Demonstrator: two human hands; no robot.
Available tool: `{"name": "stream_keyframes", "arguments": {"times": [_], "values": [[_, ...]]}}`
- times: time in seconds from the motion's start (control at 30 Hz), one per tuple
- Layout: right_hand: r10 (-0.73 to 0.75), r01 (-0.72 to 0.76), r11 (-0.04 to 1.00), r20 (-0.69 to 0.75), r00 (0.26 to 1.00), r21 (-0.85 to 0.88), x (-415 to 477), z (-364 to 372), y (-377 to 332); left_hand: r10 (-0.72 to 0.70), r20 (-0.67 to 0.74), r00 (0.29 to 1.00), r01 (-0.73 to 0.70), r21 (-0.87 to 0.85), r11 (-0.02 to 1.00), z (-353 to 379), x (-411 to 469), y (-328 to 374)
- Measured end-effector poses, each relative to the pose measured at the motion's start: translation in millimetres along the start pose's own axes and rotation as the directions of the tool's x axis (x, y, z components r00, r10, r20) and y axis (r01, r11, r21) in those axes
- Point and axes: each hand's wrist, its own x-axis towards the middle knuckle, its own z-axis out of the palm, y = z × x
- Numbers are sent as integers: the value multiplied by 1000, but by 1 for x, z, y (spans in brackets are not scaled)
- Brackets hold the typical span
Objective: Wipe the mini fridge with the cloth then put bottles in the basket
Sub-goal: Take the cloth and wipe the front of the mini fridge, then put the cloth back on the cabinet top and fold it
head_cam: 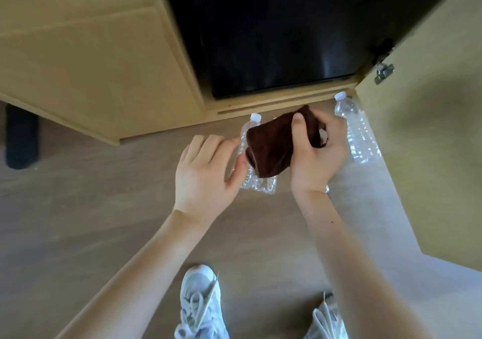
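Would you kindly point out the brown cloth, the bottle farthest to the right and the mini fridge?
brown cloth point(271, 148): head view, middle of the fabric.
rightmost bottle point(361, 135): head view, its clear ribbed body.
mini fridge point(273, 38): head view, its black front.

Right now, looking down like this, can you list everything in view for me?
floor: one, grey-brown wood look, underneath everything
cabinet: one, light wood, across the top
mini fridge: one, black, set inside the cabinet
cabinet door: one, light wood, swung open at right
hinge: one, metal, on the door's inner face
bottles: at least three, clear with white caps, on the floor before the cabinet, some partly hidden
cloth: one, dark brown, bunched, over the left bottles
dark object: one, black, far left; unidentifiable
shoes: two, pale grey, bottom edge
left hand: thumb at the cloth's edge, grip unclear
right hand: grips the cloth
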Motion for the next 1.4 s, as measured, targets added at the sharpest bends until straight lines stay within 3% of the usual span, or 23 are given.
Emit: {"name": "stream_keyframes", "arguments": {"times": [0.13, 0.33, 0.53, 0.73, 0.93, 1.4], "values": [[40, -36, 996, 44, 998, -83, -15, -37, -110, -123, 75, 990, 126, -40, 991, -108, 12, 55], [-16, 38, 984, 128, 992, -174, -21, -92, -326, -233, 100, 967, 239, -49, 970, -299, 86, 138], [-81, 93, 994, 178, 981, -60, -23, -136, -538, -189, -10, 982, 188, -54, 981, -487, 182, 201], [-266, 256, 964, 197, 944, 75, -24, -160, -679, -106, -135, 985, 102, -38, 994, -606, 236, 245], [-296, 260, 943, 170, 940, 206, -26, -162, -759, -94, -273, 958, 92, -19, 996, -670, 258, 261], [-404, 351, 904, 216, 889, 246, -54, -97, -776, -184, -331, 926, 211, 47, 976, -708, 240, 192]]}}
